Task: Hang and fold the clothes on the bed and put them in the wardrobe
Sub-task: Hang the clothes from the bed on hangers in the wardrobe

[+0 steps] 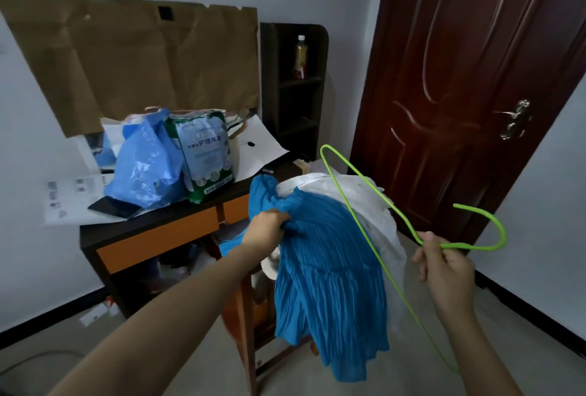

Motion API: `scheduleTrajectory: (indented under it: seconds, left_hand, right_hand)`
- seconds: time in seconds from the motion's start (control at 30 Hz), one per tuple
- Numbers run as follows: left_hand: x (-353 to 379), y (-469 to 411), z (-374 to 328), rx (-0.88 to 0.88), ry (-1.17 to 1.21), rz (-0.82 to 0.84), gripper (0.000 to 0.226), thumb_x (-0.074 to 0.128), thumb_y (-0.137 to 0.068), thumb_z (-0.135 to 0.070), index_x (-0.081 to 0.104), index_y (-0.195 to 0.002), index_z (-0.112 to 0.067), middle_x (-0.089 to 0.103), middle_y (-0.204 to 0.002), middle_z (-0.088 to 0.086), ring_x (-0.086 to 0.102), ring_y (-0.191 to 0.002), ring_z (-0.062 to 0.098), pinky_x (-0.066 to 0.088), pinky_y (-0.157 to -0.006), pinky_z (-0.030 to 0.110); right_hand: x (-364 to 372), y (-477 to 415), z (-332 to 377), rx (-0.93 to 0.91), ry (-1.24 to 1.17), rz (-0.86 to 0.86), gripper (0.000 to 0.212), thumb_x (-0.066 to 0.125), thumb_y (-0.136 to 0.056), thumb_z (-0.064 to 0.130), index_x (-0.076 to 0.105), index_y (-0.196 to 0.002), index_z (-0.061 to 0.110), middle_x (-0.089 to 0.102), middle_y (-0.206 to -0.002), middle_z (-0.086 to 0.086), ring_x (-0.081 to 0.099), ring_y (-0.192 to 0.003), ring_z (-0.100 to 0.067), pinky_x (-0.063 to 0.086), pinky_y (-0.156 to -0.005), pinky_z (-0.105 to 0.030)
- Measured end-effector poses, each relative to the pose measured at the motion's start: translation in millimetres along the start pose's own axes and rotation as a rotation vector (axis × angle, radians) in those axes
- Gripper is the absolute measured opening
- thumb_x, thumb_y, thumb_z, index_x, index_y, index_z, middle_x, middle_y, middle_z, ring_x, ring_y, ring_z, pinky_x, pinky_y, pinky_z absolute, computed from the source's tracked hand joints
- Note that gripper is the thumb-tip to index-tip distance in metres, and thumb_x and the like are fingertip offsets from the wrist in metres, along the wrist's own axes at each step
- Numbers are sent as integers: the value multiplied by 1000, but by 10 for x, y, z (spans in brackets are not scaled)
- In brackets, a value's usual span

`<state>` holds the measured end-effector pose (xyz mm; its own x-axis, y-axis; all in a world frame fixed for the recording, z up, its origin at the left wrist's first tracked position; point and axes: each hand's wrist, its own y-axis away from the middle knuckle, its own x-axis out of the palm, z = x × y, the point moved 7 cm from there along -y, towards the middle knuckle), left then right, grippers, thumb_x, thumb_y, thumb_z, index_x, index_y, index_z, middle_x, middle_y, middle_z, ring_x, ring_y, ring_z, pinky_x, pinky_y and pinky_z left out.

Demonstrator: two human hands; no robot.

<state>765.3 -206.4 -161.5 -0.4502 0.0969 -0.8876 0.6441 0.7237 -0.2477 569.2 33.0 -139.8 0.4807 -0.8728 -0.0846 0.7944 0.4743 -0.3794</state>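
Hanging step: left hand (268, 226) gripping blue dress (329, 275), right hand (444, 264) pinching green hanger (364, 227); next, probably thread hanger into neckline.

Garment (329, 269) in my left hand (269, 227): blue cloth, finely pleated, matt. Hanger (469, 247) in my right hand (444, 269): smooth green plastic-looking coat. Door (459, 78): glossy dark wood. Bag (146, 167): shiny crinkled plastic. Paper (126, 56): brown, matt, creased.

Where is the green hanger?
In the head view the green hanger is on the right, held near its hook by the right hand, in front of the dark red door and beside the blue garment the left hand grips.
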Motion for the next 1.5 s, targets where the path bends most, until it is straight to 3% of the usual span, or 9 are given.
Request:
scheduleTrajectory:
  seconds: [0.3, 0.47, 0.57, 0.77, 0.97, 1.17, 1.27, 1.4, 1.5]
  left_hand:
    - [-1692, 1158, 768, -148, 154, -600, 35, 57, -71, 19, 71, -99, 3, 70, -98, 18, 65, -92, 28, 43, -81, 23]
    - [-2626, 2371, 1328, -348, 144, -875, 39, 53, -70, 22, 71, -98, 1, 70, -97, 17, 60, -88, 16, 46, -75, 15]
    - [-3114, 3260, 1621, -484, 75, -992, 40, 49, -73, 22, 70, -100, 3, 69, -99, 14, 61, -87, 19, 51, -79, 24]
    - [-4014, 5053, 1863, -651, -257, -1176, 41, 49, -67, 23, 72, -94, 2, 67, -89, 6, 61, -80, 15, 42, -72, -1]
    - [-4603, 6735, 1671, -805, -631, -1189, 38, 52, -62, 17, 72, -91, 4, 70, -91, 20, 60, -84, 17, 40, -78, 7]
    - [-4486, 7986, 1375, -1055, -810, -1106, 44, 46, -52, 18, 72, -86, 8, 69, -86, 24, 64, -79, 29, 38, -77, 5]
    - [-4264, 8461, 1297, -1192, -849, -1038, 45, 45, -49, 15, 72, -84, 8, 68, -85, 25, 66, -78, 35, 42, -74, 21]
    - [-3754, 9048, 1360, -1391, -780, -949, 46, 44, -46, 16, 72, -82, 7, 68, -84, 24, 67, -76, 28, 42, -76, 19]
    - [-3241, 9390, 1579, -1584, -708, -831, 47, 47, -43, 16, 73, -79, 3, 69, -81, 18, 68, -75, 29, 43, -73, 26]
  right_hand:
    - [909, 162, 550, -85, -224, 136, 34, 44, -99, 14, 56, -68, 21, 53, -46, 10, 40, -35, -2, 31, -39, -8]
    - [2017, 740, 1068, -148, -357, 432, 43, 43, -100, 16, 66, -64, 25, 56, -52, 11, 41, -38, -3, 32, -40, -11]
    - [2728, 1354, 1444, -167, -448, 613, 41, 43, -100, 15, 63, -65, 24, 57, -51, 14, 40, -37, -2, 31, -39, -10]
    - [3799, 2796, 2126, -155, -574, 934, 30, 43, -99, 15, 60, -76, 23, 57, -51, 12, 41, -37, -3, 32, -40, -9]
    - [4437, 4390, 2712, -113, -672, 1200, 34, 43, -100, 15, 59, -72, 24, 52, -43, 10, 39, -34, -2, 32, -39, -10]
    - [4854, 5636, 3045, -163, -689, 1439, 40, 47, -98, 19, 55, -59, 18, 49, -39, 8, 41, -32, -4, 32, -38, -10]
    - [5037, 6193, 3130, -186, -682, 1581, 44, 48, -98, 26, 53, -55, 18, 50, -42, 6, 41, -34, -6, 33, -39, -12]
    - [5214, 6992, 3215, -194, -683, 1771, 43, 48, -97, 31, 53, -58, 15, 47, -41, 5, 41, -35, -6, 33, -38, -12]
    - [5338, 7593, 3265, -258, -643, 1917, 37, 48, -93, 33, 56, -62, 16, 45, -45, 0, 40, -39, -11, 36, -43, -32]
